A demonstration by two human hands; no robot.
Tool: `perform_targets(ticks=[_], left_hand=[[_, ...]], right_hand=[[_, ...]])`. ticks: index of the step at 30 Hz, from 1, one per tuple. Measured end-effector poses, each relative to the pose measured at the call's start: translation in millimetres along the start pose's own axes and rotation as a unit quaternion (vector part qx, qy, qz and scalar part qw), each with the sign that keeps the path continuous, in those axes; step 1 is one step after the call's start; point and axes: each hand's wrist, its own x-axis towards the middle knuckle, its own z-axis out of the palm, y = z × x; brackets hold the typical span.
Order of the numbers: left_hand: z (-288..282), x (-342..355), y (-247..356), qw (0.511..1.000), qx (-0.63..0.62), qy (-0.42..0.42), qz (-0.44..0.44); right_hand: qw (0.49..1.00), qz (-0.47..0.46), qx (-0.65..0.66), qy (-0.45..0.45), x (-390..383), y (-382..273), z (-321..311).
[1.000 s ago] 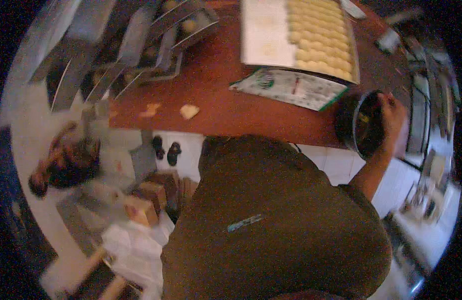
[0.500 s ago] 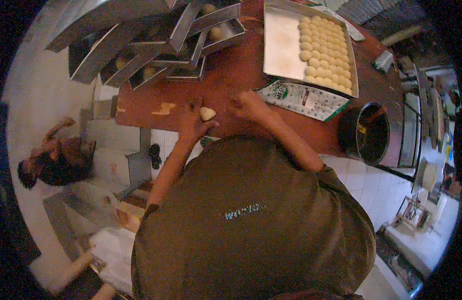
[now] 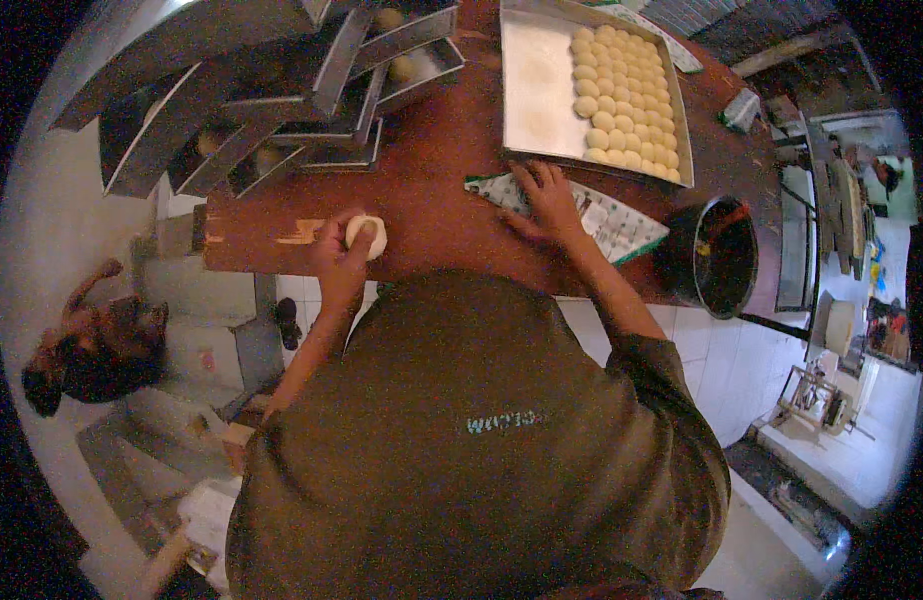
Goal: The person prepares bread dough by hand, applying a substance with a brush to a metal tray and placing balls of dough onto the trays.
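Observation:
My left hand (image 3: 339, 246) holds a pale piece of dough (image 3: 375, 238) above the table's near edge. The thumb presses into the dough, which curves up around it like a small cup. My right hand (image 3: 550, 208) lies across a cone-shaped, white printed piping bag (image 3: 622, 222) with green edges, fingers over its far side and thumb on the near side. The bag's narrow tip points left. Just beyond it, a shallow metal tray (image 3: 538, 88) carries rows of round dough balls (image 3: 627, 97) on its right part.
Empty-looking and part-filled metal tins (image 3: 312, 110) are stacked at the far left of the reddish table (image 3: 437, 190). A dark bucket (image 3: 717, 258) stands at the right, near a small plastic packet (image 3: 740, 110). Another person (image 3: 102, 335) sits at the left, away from the table.
My right hand has moved right onto the piping bag, whose tip has shifted left and turned slightly. My left hand has lifted the dough, now hollowed under the thumb. The view has shifted a little.

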Motion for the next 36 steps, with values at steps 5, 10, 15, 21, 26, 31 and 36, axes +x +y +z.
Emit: perform_targets(ticks=[5,10,15,21,26,31,36], left_hand=[[6.4,30.1,-16.9,0.995,-0.014,-0.058,-0.074],[10.4,17.8,-117.8,0.894,0.356,0.004,0.271],[21.8,19.3,-110.6,0.934,0.336,-0.064,0.102],[26.8,15.0,-96.4,0.898,0.331,-0.078,0.279],[50.4,38.9,-49.8,0.950,-0.295,-0.098,-0.027],[50.2,20.0,55.7,0.770,-0.595,-0.212,-0.097],[43.8,8.5,66.5,0.739,-0.623,-0.236,-0.100]], right_hand=[[0.998,0.003,0.000,-0.067,25.4,-13.7,12.2],[0.989,-0.034,0.128,-0.069,30.7,-7.6,35.1],[0.931,0.156,0.293,-0.154,53.8,-37.9,-16.4],[0.960,0.135,0.227,-0.095,71.8,-68.4,-40.2],[0.989,0.011,0.120,-0.091,89.4,-70.6,-53.8],[0.991,-0.002,0.023,-0.134,110.2,-83.5,-97.0],[0.989,-0.011,0.014,-0.146,108.7,-91.1,-116.2]])
